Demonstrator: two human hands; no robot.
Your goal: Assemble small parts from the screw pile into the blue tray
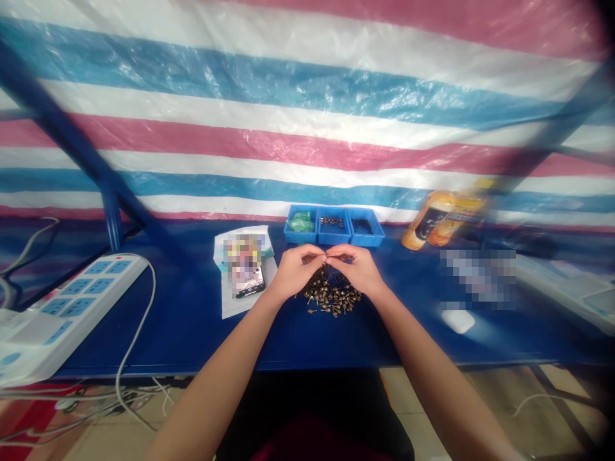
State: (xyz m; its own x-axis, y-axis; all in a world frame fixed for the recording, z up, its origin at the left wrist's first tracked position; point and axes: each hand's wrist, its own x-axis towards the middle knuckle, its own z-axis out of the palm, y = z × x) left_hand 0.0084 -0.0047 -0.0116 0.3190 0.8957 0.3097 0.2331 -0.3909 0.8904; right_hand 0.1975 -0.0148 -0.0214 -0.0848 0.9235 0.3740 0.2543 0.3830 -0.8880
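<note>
My left hand (300, 269) and my right hand (353, 266) meet at the fingertips above the blue table (192, 339). Both are pinched closed around something too small to make out. Beneath and just in front of them lies a loose pile of small brass-coloured screw-like pieces (334, 299), partly covered by the hands. Behind my hands, a row of blue bins stands side by side. The left bin (288, 238) holds a green plastic bag (302, 222), the middle bin (332, 238) small metal pieces, and the right bin (368, 241) small dark pieces.
Left of my hands, a phone (250, 288) lies on a paper packet (230, 307). A white power strip (81, 301) with a cable (148, 307) is farther left. To the right are orange bottles (425, 221) and a small white case (458, 321). Striped sheeting (307, 121) hangs behind.
</note>
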